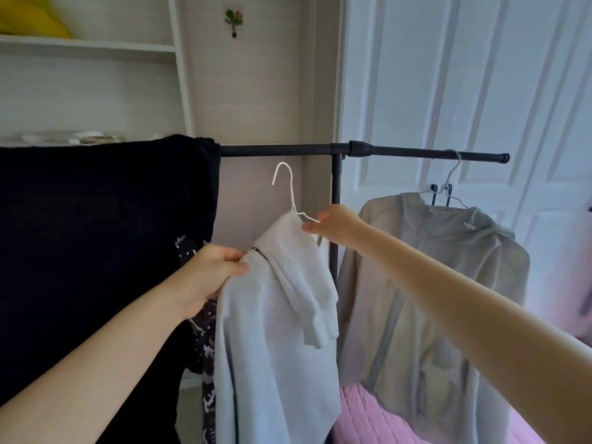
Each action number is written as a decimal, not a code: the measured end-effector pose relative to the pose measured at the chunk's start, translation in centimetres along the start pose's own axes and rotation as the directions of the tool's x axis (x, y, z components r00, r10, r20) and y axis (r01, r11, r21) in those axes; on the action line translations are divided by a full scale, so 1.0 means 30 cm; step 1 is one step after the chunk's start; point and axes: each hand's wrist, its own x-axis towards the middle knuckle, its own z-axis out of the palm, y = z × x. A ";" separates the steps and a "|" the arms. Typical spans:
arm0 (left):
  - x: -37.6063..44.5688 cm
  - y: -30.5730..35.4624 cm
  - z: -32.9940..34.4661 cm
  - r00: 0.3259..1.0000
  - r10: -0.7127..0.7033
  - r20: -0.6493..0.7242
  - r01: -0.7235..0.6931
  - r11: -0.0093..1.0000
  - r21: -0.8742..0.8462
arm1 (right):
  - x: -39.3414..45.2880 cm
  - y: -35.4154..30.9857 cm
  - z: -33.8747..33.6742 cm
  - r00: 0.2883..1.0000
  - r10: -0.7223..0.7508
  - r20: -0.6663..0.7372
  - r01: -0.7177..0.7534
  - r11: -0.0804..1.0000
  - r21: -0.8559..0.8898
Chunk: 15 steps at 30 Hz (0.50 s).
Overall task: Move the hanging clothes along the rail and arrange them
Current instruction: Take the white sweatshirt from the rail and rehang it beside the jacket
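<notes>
A black rail (275, 150) runs across the middle, with an upright post (336, 200) under its joint. I hold a light grey hoodie (272, 331) on a white wire hanger (286, 184) below the rail; the hook is off the rail. My left hand (213, 270) grips the hoodie's left shoulder. My right hand (333, 224) pinches the hanger's right arm. A beige zip hoodie (426, 299) hangs from a hanger on the rail's right end. A large black garment (96, 251) covers the rail's left part, with a black patterned piece (205, 347) beside it.
White shelves (89, 48) stand at the back left with a yellow thing on top. A white panelled door (464, 91) is behind the rail's right end. Pink bedding (378, 418) lies low on the right. A bare stretch of rail lies between the black garment and the post.
</notes>
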 end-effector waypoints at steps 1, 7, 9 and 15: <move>-0.009 -0.006 -0.005 1.000 -0.007 -0.010 0.007 0.999 -0.052 | -0.016 0.009 0.008 0.997 0.035 0.071 -0.034 0.999 -0.018; -0.105 -0.032 -0.017 1.000 -0.006 0.011 0.008 0.982 -0.186 | -0.196 0.075 0.067 0.855 0.172 0.490 -0.265 0.956 0.128; -0.138 -0.038 -0.010 0.999 0.002 0.033 0.005 0.979 -0.203 | -0.232 0.089 0.096 0.864 0.173 0.472 -0.248 0.964 0.101; -0.201 -0.053 -0.038 0.998 0.017 0.058 -0.005 0.978 -0.208 | -0.299 0.088 0.114 0.865 0.120 0.488 -0.232 0.957 0.175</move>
